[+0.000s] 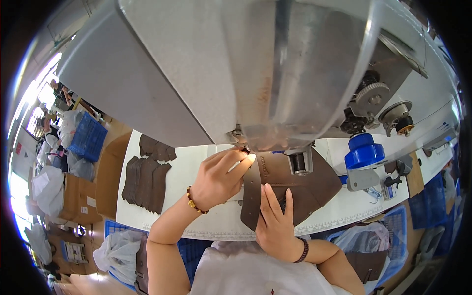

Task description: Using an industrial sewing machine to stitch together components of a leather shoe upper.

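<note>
A brown leather piece (pixel 314 189) with a pointed right end lies under the sewing machine (pixel 236 73). A narrow leather strap (pixel 251 189) with small holes runs along its left side. My left hand (pixel 219 177) is bent closed by the needle area, its fingertips at the strap's upper end under a bright light. What those fingers pinch is hidden. My right hand (pixel 276 223) lies on the leather's lower part, fingers stretched out and pressing flat beside the strap. A dark thread bobbin (pixel 298 162) in a metal holder sits above the leather.
Stacked brown leather pieces (pixel 145 184) lie on the white table (pixel 196 221) to the left. A blue round knob (pixel 364 150) hangs at the right. Blue crates (pixel 398 246) with plastic bags stand below the table. Cardboard boxes (pixel 81 196) are at the far left.
</note>
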`<state>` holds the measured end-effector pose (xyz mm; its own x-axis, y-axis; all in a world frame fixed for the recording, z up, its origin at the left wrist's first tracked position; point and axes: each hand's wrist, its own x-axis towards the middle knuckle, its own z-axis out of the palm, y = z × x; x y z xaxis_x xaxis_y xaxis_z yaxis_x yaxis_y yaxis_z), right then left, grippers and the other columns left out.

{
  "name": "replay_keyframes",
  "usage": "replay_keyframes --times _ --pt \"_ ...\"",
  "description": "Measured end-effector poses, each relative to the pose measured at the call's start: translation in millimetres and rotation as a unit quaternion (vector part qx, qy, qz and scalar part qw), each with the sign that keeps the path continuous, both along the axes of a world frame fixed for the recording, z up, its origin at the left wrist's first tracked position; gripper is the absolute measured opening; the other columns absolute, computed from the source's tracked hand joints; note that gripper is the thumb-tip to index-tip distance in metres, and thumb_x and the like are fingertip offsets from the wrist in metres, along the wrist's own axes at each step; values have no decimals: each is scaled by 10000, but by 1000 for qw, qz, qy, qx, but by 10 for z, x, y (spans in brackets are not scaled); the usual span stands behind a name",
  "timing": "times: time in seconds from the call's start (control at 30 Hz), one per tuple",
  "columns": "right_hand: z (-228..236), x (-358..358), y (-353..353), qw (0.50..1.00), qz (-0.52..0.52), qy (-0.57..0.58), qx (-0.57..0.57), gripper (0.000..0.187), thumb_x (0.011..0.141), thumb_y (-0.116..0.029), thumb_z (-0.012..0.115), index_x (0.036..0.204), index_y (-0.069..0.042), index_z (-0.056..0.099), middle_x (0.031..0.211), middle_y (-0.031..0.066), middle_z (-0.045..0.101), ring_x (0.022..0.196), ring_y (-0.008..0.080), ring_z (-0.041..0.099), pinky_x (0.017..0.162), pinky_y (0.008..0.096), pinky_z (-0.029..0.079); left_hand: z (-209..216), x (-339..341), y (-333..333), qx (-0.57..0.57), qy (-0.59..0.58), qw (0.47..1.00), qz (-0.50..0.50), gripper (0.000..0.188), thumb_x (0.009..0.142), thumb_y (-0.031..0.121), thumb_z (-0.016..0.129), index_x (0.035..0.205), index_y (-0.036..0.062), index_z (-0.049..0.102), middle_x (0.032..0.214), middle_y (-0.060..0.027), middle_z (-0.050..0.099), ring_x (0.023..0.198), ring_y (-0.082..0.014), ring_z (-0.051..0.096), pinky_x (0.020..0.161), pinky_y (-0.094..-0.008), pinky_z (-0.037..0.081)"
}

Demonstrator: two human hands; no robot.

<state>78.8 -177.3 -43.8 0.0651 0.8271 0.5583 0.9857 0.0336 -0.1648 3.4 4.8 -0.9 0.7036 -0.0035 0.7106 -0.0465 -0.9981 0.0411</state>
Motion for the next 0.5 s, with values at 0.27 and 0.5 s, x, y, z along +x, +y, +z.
replay_keyframes --times 0.27,0.5 --pt "422 884 25 985 -91 56 139 345 769 -244 683 1059 -67 624 1161 203 547 1083 320 522 897 456 393 171 -44 -111 -63 -1 998 26 261 669 31 708 919 16 634 848 -120 632 773 -276 631 657 -315 504" --pt "326 1327 162 933 56 356 19 349 706 -212 761 1020 -81 685 701 77 554 626 172 498 594 278 393 99 -85 -203 -56 -2 998 4 216 714 -3 671 925 42 652 843 -81 629 857 -264 646 623 -325 515"
